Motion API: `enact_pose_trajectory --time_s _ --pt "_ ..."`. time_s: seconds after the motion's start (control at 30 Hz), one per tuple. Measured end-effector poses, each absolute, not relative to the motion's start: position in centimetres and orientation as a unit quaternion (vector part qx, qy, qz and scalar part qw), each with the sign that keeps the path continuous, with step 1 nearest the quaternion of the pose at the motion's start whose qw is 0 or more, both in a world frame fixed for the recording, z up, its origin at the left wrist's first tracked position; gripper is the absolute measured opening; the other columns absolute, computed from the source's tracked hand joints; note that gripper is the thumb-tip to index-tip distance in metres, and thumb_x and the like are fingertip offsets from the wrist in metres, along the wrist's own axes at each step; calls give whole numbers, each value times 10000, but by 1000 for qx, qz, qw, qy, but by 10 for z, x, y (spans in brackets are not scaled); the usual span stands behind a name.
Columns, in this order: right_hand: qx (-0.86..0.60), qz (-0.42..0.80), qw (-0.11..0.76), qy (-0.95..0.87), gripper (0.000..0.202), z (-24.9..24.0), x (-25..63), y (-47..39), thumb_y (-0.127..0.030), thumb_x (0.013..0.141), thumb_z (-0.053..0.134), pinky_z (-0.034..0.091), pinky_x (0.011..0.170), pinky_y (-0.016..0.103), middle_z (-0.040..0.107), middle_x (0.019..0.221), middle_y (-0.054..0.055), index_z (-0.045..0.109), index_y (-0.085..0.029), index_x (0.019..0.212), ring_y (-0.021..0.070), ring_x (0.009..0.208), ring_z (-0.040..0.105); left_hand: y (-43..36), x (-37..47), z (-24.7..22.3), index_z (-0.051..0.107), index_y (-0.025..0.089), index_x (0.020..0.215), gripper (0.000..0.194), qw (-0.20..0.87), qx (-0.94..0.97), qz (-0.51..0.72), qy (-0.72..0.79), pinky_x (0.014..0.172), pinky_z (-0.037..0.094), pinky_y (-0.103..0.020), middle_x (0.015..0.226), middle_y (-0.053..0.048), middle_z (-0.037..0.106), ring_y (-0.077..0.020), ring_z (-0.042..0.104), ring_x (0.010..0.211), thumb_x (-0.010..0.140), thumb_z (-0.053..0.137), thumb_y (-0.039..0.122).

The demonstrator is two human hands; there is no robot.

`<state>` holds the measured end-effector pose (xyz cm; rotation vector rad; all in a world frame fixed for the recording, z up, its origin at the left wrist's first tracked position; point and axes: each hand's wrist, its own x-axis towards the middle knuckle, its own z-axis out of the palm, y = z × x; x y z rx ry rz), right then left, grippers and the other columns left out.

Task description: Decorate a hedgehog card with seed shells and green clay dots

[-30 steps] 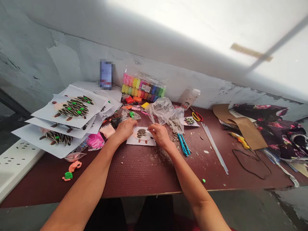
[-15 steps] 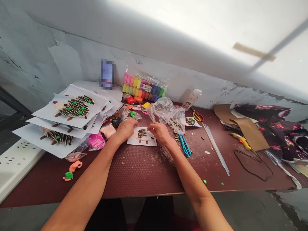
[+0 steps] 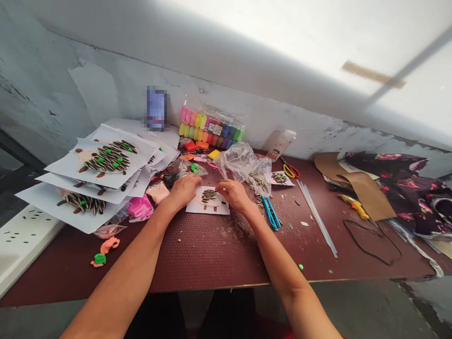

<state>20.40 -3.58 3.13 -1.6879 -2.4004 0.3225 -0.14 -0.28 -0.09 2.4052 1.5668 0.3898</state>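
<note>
A small white card (image 3: 196,207) lies on the table between my hands. It carries a pale hedgehog shape with short brown feet and rows of striped sunflower seeds (image 3: 208,196). My left hand (image 3: 184,190) is closed at the card's upper left edge, its fingertips holding that edge. At the right side of the card, my right hand (image 3: 233,194) is closed in a pinch over the picture; whatever is between its fingertips is too small to make out. Just beyond the right hand, a clear plastic bag (image 3: 237,162) spills more sunflower seeds (image 3: 259,184).
Finished hedgehog sheets (image 3: 63,162) are stacked at left beside a power strip (image 3: 26,240). Modelling clay packs (image 3: 212,127) lean on the wall. Rightward lie a blue utility knife (image 3: 270,214), scissors (image 3: 291,171), glue sticks (image 3: 318,219), a glue gun (image 3: 356,207) and a white bottle (image 3: 281,145).
Both hands stay almost where they were. The right fingertips have shifted very slightly left over the card, and the whole view has moved a little.
</note>
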Motion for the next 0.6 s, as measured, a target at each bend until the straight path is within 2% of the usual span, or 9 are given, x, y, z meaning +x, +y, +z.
enact_pose_trajectory --time_s 0.27,0.6 --pt "-564 117 79 -814 241 31 204 -33 -183 966 534 398 759 226 722 1052 40 766 -239 995 162 925 639 -3 -1 -1 737 208 1023 332 125 822 134 540 781 471 -312 983 -88 671 -238 642 920 916 436 120" --pt "-572 114 42 -811 260 31 200 -28 -169 952 512 383 735 235 719 1033 41 760 -238 989 171 919 627 -2 -1 -2 733 202 1028 320 123 825 136 535 803 478 -317 974 -87 667 -242 641 937 914 446 118"
